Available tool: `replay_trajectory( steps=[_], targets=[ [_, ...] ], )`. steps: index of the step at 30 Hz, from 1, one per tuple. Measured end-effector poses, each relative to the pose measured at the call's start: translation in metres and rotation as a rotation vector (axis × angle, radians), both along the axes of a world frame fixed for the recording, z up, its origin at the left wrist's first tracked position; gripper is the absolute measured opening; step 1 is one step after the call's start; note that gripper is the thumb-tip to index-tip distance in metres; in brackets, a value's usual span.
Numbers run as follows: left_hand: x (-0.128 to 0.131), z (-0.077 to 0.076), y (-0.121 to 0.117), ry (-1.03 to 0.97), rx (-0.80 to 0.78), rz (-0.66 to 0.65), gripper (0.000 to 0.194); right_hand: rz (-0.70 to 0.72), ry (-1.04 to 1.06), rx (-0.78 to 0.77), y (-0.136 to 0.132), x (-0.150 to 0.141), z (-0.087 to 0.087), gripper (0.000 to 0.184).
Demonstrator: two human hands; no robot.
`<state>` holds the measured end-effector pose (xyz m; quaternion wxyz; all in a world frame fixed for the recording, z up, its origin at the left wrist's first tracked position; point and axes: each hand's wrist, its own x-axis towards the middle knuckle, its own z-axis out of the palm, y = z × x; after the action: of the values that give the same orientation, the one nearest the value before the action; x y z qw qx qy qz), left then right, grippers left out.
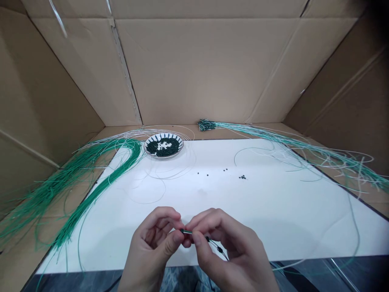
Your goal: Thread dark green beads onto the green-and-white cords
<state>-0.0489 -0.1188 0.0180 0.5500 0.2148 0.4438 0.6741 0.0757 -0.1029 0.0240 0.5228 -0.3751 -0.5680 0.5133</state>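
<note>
Low in front of me, my two hands meet with their fingertips almost together. Between them shows a short length of thin green-and-white strand (pixel 187 232) with a small dark bead (pixel 182 230) at its left end. My left hand (pixel 154 245) is closed, its thumb and fingertips pinching at that bead. Just to the right, my right hand (pixel 232 247) pinches the strand between thumb and index finger. Dark beads (pixel 220 250) on a thin dark line hang below the right fingers; whether they join the strand is hidden.
A white plate (pixel 164 135) with blue marks holds many small dark beads. Several loose beads (pixel 242 177) lie on the white board (pixel 200 202). Green strands (pixel 103 184) spread at left; a bundle of beaded-end strands (pixel 258 132) runs along the right. Cardboard walls (pixel 197 69) surround the board.
</note>
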Motion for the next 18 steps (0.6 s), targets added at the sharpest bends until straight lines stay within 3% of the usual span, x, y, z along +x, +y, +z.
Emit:
replay_trajectory(
  steps=[18],
  targets=[
    [0.0006,0.0007,-0.0015,0.041,-0.01,0.022,0.036,0.009,0.041,-0.044,0.0003,-0.0017,0.0026,0.017]
  ],
)
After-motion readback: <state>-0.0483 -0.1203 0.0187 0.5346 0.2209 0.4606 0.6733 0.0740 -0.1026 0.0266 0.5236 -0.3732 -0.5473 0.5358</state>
